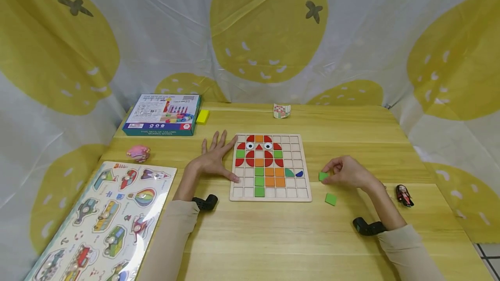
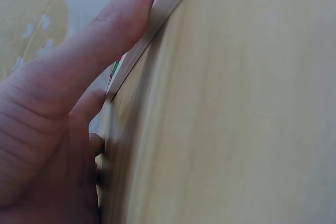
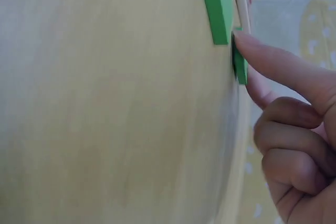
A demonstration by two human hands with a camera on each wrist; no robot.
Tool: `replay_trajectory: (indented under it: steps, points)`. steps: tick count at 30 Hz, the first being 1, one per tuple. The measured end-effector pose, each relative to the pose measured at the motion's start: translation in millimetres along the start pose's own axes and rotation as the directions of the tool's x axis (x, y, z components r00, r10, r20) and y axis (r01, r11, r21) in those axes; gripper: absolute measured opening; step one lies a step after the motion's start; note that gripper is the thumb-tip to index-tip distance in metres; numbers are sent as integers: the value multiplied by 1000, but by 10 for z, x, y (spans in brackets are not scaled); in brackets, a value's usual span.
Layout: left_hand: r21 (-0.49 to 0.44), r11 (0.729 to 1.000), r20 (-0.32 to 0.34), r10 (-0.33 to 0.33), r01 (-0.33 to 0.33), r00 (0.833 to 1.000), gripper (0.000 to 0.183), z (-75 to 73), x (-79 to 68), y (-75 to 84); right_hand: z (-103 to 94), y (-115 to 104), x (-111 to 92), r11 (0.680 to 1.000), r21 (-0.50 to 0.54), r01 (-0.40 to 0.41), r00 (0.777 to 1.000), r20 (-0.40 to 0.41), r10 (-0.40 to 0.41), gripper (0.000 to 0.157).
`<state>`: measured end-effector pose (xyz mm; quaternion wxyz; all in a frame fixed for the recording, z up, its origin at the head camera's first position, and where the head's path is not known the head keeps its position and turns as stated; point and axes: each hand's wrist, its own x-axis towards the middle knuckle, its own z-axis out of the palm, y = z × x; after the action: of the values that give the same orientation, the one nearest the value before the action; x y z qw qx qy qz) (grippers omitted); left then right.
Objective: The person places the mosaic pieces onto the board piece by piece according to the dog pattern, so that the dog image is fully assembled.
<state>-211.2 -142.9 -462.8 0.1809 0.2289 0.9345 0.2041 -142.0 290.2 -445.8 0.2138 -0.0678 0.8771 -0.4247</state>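
Note:
A wooden grid board [image 1: 242, 194] lies on the table, partly filled with red, orange and green tiles and two eye pieces. A teal quarter-circle tile [image 1: 289, 172] and a blue half-round tile [image 1: 299, 174] sit at its right side. My left hand [image 1: 214, 158], fingers spread, rests against the board's left edge, thumb on the rim. To the right of the board, my right hand [image 1: 345, 171] pinches a green square tile [image 3: 241, 61] between thumb and index finger. Another green square tile [image 1: 330, 199] lies on the table just nearer to me.
At the back left are a game box [image 1: 160, 114] and a yellow block [image 1: 202, 116]. A vehicle puzzle board [image 1: 129, 211] and a pink toy [image 1: 138, 153] lie left. A small patterned paper [image 1: 281, 111] lies behind the board; a small doll figure [image 1: 404, 195] lies right.

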Motion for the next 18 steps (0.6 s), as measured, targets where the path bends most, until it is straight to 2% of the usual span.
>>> replay_trajectory:
  steps: [3,8,13,18]
  points:
    - [-5,1000,-2,-4,4,1000,133,5,4,8,68,-49,34,999,33,28,999,-20,-27,32]
    - [2,1000,5,-9,9,1000,133,45,10,11,340,-241,92,996,74,47,999,-25,-45,27]
    - [6,1000,8,-22,22,1000,133,40,17,9,585,-427,154,999,14,37,999,-28,-37,25]
    - [4,1000,5,-30,30,1000,133,14,16,-2,660,-500,189,998,-45,47,994,-93,-51,22]
